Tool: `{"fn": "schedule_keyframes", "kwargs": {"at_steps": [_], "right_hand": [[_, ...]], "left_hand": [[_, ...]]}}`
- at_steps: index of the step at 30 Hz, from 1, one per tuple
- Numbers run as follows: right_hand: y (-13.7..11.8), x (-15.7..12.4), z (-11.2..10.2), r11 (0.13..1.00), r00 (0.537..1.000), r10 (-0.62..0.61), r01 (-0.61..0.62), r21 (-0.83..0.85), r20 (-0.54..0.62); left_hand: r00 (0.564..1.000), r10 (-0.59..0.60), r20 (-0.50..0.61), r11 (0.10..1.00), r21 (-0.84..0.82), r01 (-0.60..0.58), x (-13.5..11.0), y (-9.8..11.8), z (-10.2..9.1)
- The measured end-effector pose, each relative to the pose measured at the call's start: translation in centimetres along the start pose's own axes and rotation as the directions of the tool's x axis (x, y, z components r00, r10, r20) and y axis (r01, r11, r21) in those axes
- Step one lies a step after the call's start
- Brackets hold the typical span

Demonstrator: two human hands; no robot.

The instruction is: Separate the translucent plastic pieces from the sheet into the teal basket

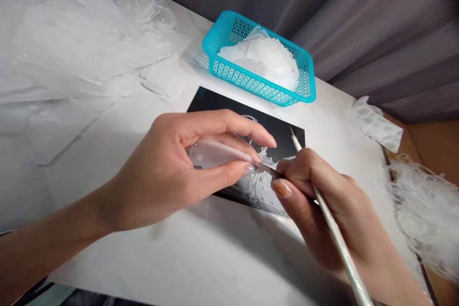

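My left hand [168, 167] is closed, pinching a thin translucent milky sheet [211, 153] between thumb and fingers; its index finger is raised apart. My right hand [322, 205] is closed around dark metal tweezers [270, 170], whose tips touch the sheet's edge at my left thumb. A slim white stick tool [335, 234] with a thin metal point is also tucked between the right fingers, pointing away from the sheet. Below both hands lies a black mat [211, 100] bearing translucent cut-out pieces [261, 189] with patterned edges, partly hidden by the hands.
Behind the mat stands a turquoise basket [247, 81] holding a heap of translucent pieces [272, 57]. Large piles of translucent sheets [71, 33] cover the left of the white table [215, 258]. Stacked pieces [376, 124] and tangled stringy scraps [426, 210] sit at the right, by grey curtains [358, 24].
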State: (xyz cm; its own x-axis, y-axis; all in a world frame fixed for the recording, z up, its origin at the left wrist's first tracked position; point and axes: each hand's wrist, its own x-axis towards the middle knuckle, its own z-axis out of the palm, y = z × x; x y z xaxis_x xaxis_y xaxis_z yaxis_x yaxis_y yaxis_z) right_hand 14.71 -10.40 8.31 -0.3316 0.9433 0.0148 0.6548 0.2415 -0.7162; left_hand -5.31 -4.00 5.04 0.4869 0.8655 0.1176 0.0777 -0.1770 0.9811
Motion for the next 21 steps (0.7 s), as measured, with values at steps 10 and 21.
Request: {"fn": "schedule_keyframes", "kwargs": {"at_steps": [10, 21], "right_hand": [[0.3, -0.1, -0.1, 0.999, 0.992, 0.023, -0.029, -0.045, -0.128], [13.5, -5.0, -4.1, 0.500, 0.628, 0.572, -0.777, -0.383, -0.528]], "left_hand": [[0.993, -0.114, -0.017, 0.993, -0.010, 0.114, 0.2, -0.1, -0.2], [0.968, -0.250, 0.019, 0.917, -0.316, 0.243, 1.5, -1.7, -0.5]]}}
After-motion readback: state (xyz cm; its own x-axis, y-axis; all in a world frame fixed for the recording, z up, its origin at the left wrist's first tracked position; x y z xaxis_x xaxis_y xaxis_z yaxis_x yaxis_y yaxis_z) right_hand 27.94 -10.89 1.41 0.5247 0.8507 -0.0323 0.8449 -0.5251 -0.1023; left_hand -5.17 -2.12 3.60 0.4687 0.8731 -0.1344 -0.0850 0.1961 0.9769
